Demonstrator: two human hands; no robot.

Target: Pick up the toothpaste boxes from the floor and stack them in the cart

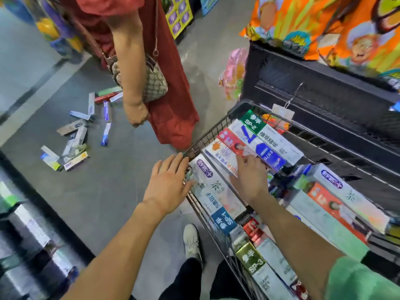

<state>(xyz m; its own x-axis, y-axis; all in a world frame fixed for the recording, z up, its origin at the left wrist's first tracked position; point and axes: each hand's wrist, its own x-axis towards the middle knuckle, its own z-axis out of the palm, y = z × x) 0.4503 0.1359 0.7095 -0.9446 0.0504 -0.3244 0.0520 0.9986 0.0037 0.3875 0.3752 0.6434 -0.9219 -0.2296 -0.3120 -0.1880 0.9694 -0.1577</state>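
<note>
My left hand (167,180), fingers straight, steadies the cart (216,126) rim while my right hand (251,176) presses flat, squaring stacked toothpaste boxes (244,148) beneath it; more scattered boxes (73,139) lie on the floor (121,174), far left of both hands.

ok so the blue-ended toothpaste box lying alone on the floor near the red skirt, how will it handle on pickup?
The blue-ended box looks like thin printed carton, so probably light and fairly stiff, though a hard squeeze may dent it. It lies flat with long flat faces, so it should slide rather than roll if nudged. The print looks glossy, so perhaps slightly slippery.
</note>
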